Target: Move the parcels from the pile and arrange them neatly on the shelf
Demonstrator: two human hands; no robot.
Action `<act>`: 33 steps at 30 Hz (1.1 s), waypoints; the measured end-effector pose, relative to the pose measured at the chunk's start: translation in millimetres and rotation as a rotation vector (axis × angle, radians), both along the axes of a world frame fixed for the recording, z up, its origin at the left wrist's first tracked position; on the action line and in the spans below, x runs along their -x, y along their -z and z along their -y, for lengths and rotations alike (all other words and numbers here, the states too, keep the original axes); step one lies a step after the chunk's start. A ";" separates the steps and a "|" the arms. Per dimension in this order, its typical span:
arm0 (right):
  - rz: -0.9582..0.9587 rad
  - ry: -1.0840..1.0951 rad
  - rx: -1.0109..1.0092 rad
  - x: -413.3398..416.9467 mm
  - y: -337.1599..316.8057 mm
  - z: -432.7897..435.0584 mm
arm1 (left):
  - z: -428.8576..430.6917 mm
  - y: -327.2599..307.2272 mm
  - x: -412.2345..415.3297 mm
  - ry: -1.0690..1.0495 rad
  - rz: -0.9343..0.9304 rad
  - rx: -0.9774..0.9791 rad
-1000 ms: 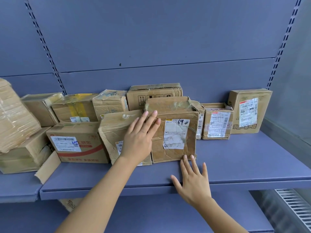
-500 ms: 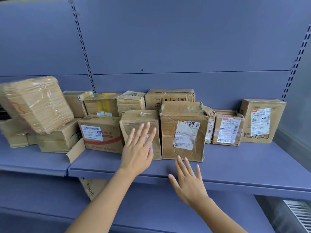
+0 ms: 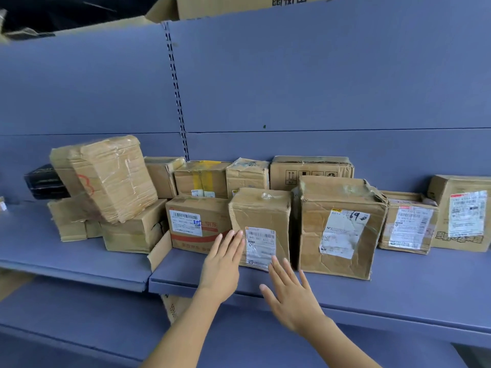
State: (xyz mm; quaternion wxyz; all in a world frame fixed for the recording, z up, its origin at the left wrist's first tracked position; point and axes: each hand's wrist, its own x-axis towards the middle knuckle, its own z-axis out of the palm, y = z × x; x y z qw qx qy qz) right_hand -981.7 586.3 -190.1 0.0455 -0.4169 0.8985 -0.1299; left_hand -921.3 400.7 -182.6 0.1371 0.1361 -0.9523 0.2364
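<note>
Head view:
- The shelf [image 3: 398, 290] carries the parcels in two rows. The rear row stands against the back panel [image 3: 318, 88]. The front row sits back from the front edge with labels facing outward, probably so they can be read.
- The labelled parcel [image 3: 261, 208] stands upright in the front row, between the red-printed box [image 3: 196, 224] and the larger parcel [image 3: 342, 227].
- The left hand [image 3: 221, 264] is released, fingers straight and gripping nothing. Its fingertips lie at the parcel's lower left face, but contact cannot be confirmed.
- The right hand [image 3: 292, 298] is empty, with fingers spread just below the parcel's bottom edge.
- Flat palms appear suited to squaring the parcel into line rather than lifting it.
- The taped parcel [image 3: 111, 179] lies tilted on lower boxes, so it is probably not yet arranged.
</note>
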 end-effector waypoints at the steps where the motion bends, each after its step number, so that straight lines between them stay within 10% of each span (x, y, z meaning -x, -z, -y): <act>1: -0.003 0.011 0.008 1.4 -1.9 9.9 | 3.4 0.3 0.2 0.012 0.001 -0.013; 7: -0.038 0.149 0.001 1.4 13.7 50.6 | 32.8 -9.3 -11.1 0.440 -0.214 -0.002; 14: -0.113 0.277 -0.028 -8.3 25.2 69.8 | 123.7 -48.0 -0.3 0.039 -0.171 -0.191; 33: -0.243 0.456 0.139 -38.9 34.0 119.1 | 113.9 -45.3 16.8 0.028 -0.404 -0.318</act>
